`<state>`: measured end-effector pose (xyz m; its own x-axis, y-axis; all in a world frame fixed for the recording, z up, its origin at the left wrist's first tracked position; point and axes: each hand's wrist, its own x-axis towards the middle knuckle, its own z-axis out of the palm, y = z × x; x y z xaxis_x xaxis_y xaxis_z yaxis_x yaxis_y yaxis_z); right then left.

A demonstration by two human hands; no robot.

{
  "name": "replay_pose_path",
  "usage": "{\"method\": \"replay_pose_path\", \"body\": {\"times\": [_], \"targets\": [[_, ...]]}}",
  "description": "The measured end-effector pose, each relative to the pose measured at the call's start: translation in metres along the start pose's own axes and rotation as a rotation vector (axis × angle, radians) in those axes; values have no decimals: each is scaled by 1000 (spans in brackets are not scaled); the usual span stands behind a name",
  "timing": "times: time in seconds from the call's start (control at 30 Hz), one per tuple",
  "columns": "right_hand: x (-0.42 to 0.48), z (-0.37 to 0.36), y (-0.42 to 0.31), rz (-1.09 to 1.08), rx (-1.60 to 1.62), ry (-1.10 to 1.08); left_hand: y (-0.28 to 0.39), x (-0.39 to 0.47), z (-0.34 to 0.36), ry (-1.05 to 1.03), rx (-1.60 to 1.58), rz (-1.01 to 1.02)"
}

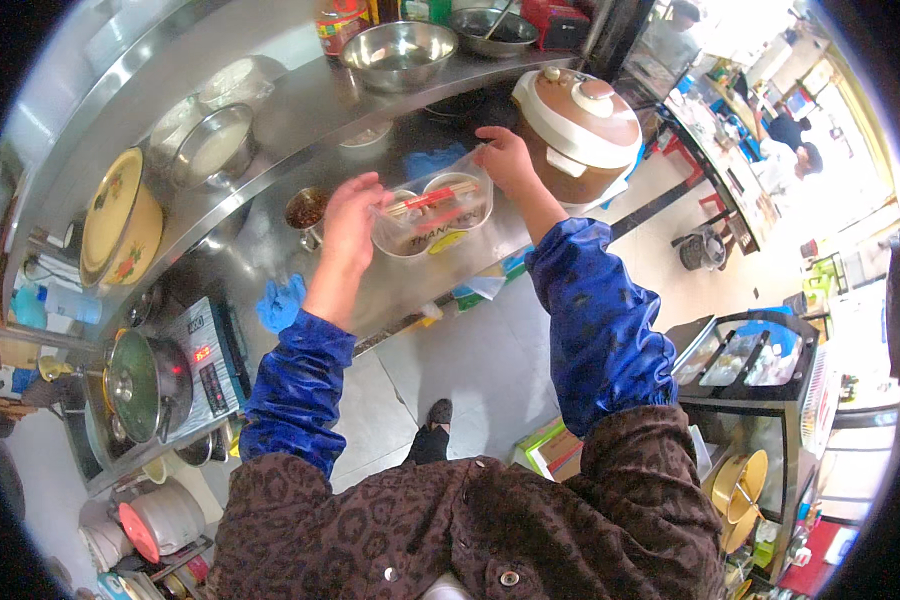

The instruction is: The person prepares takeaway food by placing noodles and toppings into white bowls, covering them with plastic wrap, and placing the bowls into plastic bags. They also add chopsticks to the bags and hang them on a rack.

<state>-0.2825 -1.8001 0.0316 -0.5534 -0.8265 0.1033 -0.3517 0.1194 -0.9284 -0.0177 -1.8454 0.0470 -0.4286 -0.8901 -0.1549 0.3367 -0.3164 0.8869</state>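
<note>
A clear plastic bag with printed writing is stretched between my two hands over the steel counter. My left hand grips its left edge, and my right hand pinches the upper right corner. Inside the bag are a round white takeaway bowl and a second round container beside it. Chopsticks in a red-banded wrapper lie across their tops. Just left of my left hand stands a metal cup of dark red seasoning. A blue cloth or glove lies behind the bag.
A brown and white electric cooker stands right of my right hand. Another crumpled blue glove lies at left, near a lidded pot on an induction cooker. The raised shelf holds steel bowls and an enamel basin. People are in the background.
</note>
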Motion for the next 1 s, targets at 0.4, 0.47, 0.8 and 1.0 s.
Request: {"method": "replay_pose_path", "body": {"times": [0.4,0.47,0.8,1.0], "targets": [[-197,-81,-7,-211,-289,236,-10,-97,9,57,591,544],[-284,-98,16,-103,-259,270,-23,-152,50,-105,592,448],[-675,-158,55,533,147,636,-166,-398,198,-1174,432,-119],[-878,-197,63,539,194,1021,-225,-610,273,-1482,463,-167]]}}
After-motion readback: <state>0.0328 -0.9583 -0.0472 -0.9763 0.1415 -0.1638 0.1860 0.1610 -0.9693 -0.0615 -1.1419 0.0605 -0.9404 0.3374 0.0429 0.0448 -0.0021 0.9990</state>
